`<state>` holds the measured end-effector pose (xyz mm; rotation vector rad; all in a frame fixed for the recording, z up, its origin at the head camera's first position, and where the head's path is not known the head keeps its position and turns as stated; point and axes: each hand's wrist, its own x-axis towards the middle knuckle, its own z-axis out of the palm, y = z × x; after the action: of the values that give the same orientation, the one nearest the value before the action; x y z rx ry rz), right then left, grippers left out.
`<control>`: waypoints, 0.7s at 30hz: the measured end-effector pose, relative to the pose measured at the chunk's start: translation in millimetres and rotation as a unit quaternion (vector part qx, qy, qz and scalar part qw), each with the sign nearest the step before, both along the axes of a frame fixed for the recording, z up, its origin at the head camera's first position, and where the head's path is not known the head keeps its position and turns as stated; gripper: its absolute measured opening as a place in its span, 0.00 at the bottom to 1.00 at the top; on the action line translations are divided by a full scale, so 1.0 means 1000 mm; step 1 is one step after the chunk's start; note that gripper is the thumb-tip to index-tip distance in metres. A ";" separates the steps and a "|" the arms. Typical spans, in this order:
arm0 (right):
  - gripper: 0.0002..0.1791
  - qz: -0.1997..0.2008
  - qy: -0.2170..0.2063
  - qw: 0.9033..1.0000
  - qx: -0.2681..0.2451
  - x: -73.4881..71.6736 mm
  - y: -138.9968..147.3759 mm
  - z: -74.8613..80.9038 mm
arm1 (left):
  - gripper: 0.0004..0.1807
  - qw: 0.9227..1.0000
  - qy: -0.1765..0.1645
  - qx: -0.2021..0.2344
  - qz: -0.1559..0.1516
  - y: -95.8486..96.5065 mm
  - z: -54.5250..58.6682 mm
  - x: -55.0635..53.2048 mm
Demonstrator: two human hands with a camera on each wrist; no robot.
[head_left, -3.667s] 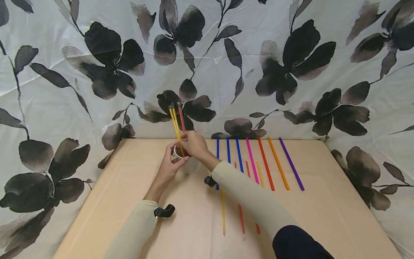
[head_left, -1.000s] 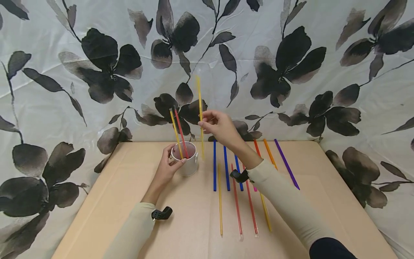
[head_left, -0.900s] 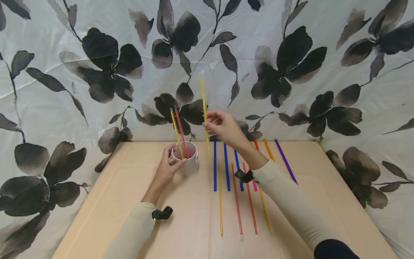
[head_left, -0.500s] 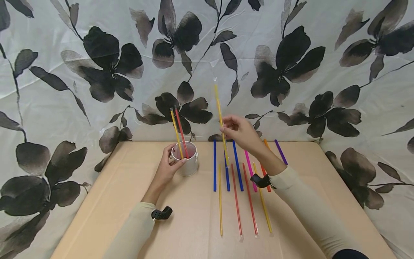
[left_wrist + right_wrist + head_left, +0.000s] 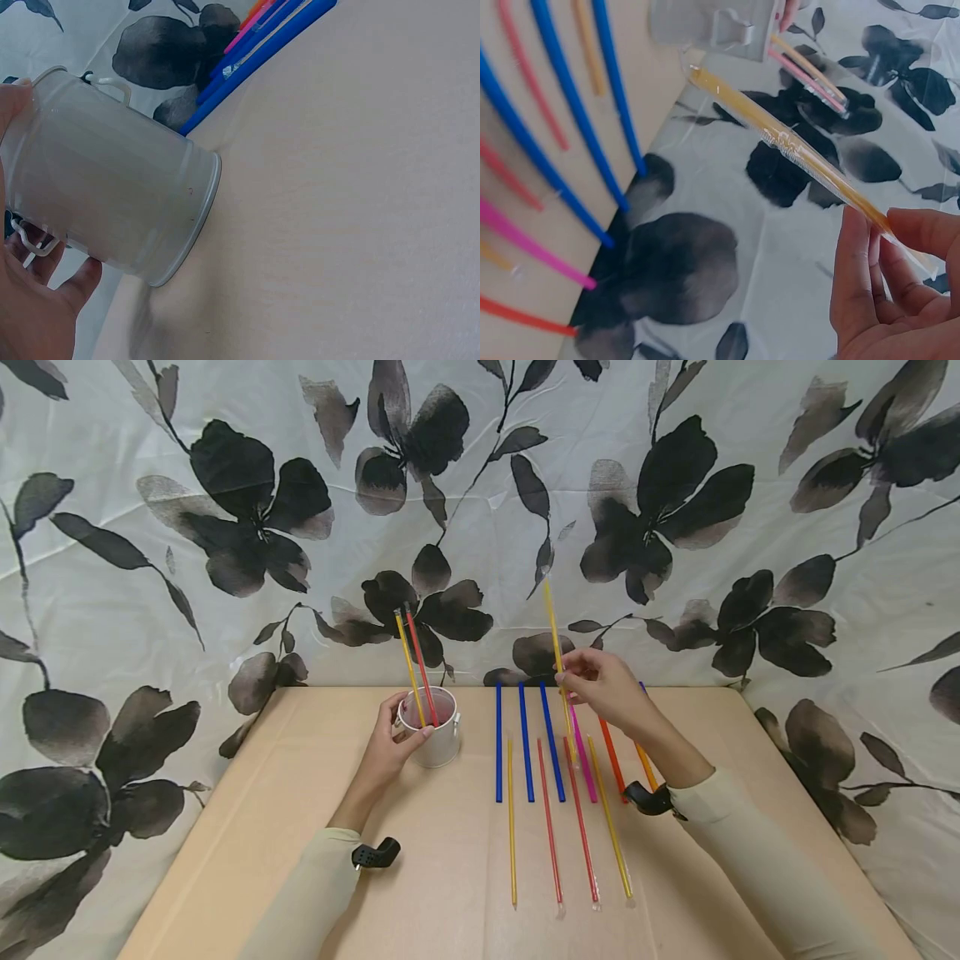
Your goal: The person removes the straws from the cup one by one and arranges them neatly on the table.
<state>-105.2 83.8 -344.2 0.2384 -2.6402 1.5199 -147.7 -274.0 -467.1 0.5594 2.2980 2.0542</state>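
My left hand (image 5: pixel 384 750) grips a small white pail (image 5: pixel 444 745) by its side; the pail stands on the table. Inside it lean a yellow straw (image 5: pixel 408 664) and a red straw (image 5: pixel 421 664). My right hand (image 5: pixel 609 689) pinches a yellow straw (image 5: pixel 780 139) in a clear wrapper between thumb and fingers, above the rows of straws. In the left wrist view the pail wall (image 5: pixel 112 169) has white handle loops at its sides, with fingers curled around it.
Blue straws (image 5: pixel 498 743), a magenta straw (image 5: pixel 583 760), a red straw (image 5: pixel 612 752) and an orange straw (image 5: pixel 647 767) lie in a back row. Thinner yellow (image 5: pixel 512 827) and red straws (image 5: pixel 550 827) lie nearer. Floral cloth (image 5: pixel 480 510) hangs behind the table (image 5: pixel 435 877).
My right hand has drawn one yellow straw out of the pail and carried it to the right, over the laid-out straws. The left hand stays on the pail.
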 end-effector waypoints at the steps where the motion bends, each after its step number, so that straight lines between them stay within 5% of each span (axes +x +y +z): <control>1: 0.14 -0.003 -0.005 1.000 0.001 0.001 0.004 -0.002 | 0.43 1.000 0.001 -0.001 0.000 0.000 0.000 0.000; 21: 0.18 -0.048 -0.084 0.992 0.079 0.036 0.068 -0.043 | 0.43 1.000 -0.002 0.000 0.002 0.000 0.000 0.000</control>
<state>-69.5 151.9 -387.2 -0.0062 -2.8592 1.3591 -147.5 -274.4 -467.1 0.5495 2.2987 2.0556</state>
